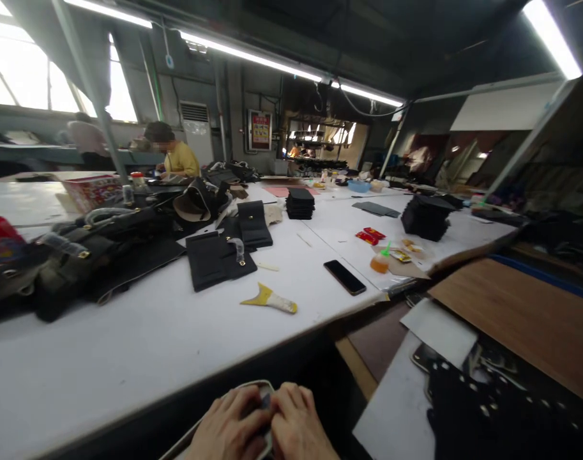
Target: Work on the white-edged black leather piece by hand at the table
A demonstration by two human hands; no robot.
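Note:
Low in the view, my left hand [230, 423] and my right hand [295, 421] are close together, just off the table's front edge. Fingers of both are bent and pressed onto a pale-edged piece [262, 384]. Its light rim curves above the fingertips and runs down to the left; my hands cover most of it, so its kind is unclear. On the white table [152, 351] beyond lies a yellow-and-white scraper-like tool [272, 299]. A black phone [345, 276] rests to its right. Black flat bag pieces [219, 259] with a wrapped metal fitting lie behind the tool.
Black bags and straps [113, 255] are heaped on the left. Stacked black pieces [299, 203] stand farther back, another stack [426, 217] to the right. A bottle of orange liquid [380, 260] sits near red packets [370, 236]. A brown board [521, 313] is at right. A person in yellow [183, 158] works across the table.

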